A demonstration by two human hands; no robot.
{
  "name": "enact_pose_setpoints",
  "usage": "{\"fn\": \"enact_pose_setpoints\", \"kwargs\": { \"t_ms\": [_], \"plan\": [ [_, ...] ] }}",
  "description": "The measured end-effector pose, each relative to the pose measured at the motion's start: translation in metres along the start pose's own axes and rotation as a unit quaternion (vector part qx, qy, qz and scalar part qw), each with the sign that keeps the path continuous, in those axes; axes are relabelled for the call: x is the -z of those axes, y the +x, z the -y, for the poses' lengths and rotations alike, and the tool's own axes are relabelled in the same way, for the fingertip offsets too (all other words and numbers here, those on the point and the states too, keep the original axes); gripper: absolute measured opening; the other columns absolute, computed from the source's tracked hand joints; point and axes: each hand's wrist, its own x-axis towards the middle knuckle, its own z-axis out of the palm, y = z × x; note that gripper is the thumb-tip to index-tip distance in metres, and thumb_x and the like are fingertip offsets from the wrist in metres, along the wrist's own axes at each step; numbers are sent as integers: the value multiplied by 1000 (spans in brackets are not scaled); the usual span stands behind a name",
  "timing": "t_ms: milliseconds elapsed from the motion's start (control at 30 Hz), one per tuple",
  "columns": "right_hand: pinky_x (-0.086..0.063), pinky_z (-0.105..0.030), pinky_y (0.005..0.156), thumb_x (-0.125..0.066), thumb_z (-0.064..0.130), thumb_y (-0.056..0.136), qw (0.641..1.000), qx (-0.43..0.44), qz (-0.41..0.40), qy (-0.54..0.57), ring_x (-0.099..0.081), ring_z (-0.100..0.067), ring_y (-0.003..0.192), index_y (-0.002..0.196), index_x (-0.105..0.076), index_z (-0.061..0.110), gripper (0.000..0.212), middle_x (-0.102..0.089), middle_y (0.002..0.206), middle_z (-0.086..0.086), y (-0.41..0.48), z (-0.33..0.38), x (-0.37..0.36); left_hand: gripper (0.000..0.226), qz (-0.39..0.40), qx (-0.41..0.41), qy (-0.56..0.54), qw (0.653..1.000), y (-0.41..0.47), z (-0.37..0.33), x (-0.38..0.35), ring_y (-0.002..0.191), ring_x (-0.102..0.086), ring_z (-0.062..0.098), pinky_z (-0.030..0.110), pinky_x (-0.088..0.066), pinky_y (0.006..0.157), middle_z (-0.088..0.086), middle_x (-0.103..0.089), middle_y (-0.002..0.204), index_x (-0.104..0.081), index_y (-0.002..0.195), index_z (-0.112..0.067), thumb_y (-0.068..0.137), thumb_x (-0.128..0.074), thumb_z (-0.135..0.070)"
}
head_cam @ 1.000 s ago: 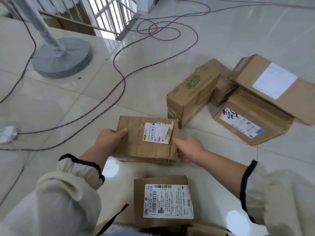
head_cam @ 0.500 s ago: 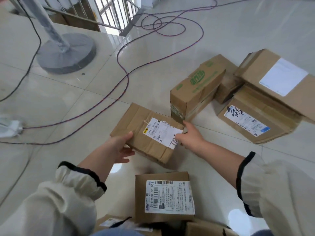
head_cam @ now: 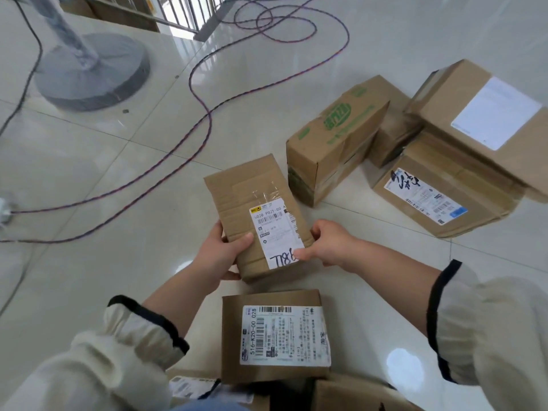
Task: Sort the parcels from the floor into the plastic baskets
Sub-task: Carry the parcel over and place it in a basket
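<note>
A flat brown cardboard parcel with a white shipping label is held up above the floor, its long side pointing away from me. My left hand grips its near left edge, thumb on top. My right hand grips its near right corner, thumb on the label. Below it on the floor lies a second labelled parcel. Several more parcels lie to the right: one with green print, one with a barcode label and a large one stacked on it. No plastic basket is in view.
A grey round stand base sits on the floor at the far left. A purple cable loops across the tiles from the back to the left edge. More cardboard parcels crowd the bottom edge by my knees.
The parcel has been lifted off the floor and turned from lying crosswise to pointing away from me. Both hands have shifted to its near end.
</note>
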Motion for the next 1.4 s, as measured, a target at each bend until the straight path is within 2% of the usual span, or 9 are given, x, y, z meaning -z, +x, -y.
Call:
{"fn": "enact_pose_setpoints", "kwargs": {
  "t_ms": [200,333,500,633,800,933,1000,1267,1400],
  "plan": [
    [-38,-23,55,-83,22,67,999,23,-27,3,-54,-8,70,76,-44,25,40,-56,79,8,3,-8,-8,58,-15,-5,4,1000,11,7,-2,96,-67,27,51,-56,73,-1,-68,108,-39,132,-34,84,-69,-28],
    [-35,-24,54,-79,17,72,999,-8,-33,27,-46,-9,64,73,-39,20,41,-52,75,3,-25,-2,-6,51,-56,-8,26,998,-18,-9,-13,89,-64,19,41,-56,64,-1,-65,100,-42,133,-32,88,-65,-26],
    [-47,-31,74,-75,8,76,995,-4,-45,87,-60,-22,85,75,-42,20,34,-62,91,-4,-98,30,28,48,-113,-57,35,991,-86,-48,-24,94,-65,18,49,-55,82,-3,-67,105,-48,130,-36,87,-66,-28],
    [-49,-40,82,-75,8,76,991,11,-60,119,-63,-27,90,76,-44,18,33,-66,96,-12,-190,82,82,40,-94,-77,33,992,-169,-119,-26,86,-68,12,45,-57,79,-7,-70,95,-55,119,-43,84,-69,-30],
    [-50,-32,87,-74,9,78,985,40,-56,157,-61,-14,99,89,-46,18,31,-63,103,-1,-361,182,173,64,-83,-131,59,986,-335,-255,-29,93,-67,10,36,-55,81,-7,-70,106,-38,136,-49,81,-69,-39],
    [-50,-24,86,-73,9,77,978,56,-78,184,-61,-8,102,98,-48,30,39,-63,107,10,-515,268,238,55,-92,-162,91,978,-487,-365,-31,89,-60,-11,15,-45,64,-20,-65,95,-45,126,-52,79,-70,-41],
    [-50,-24,89,-73,9,76,972,73,-98,200,-62,-4,100,105,-49,38,48,-65,111,13,-581,302,262,51,-62,-174,83,979,-552,-408,-28,96,-62,-4,19,-49,68,-19,-67,99,-49,125,-49,79,-70,-38],
    [-48,-36,98,-69,9,81,956,133,-193,175,-60,-5,109,124,-49,42,57,-65,115,18,-750,337,293,29,55,-171,-30,983,-700,-464,-29,80,-70,4,23,-54,51,-18,-72,95,-64,99,-46,83,-69,-22],
    [-47,-29,96,-68,13,82,947,176,-231,135,-58,4,108,114,-47,58,58,-62,110,33,-787,339,296,29,83,-174,-37,981,-727,-467,-31,81,-71,10,25,-55,53,-14,-73,97,-63,107,-40,82,-68,-26]
  ]
}}
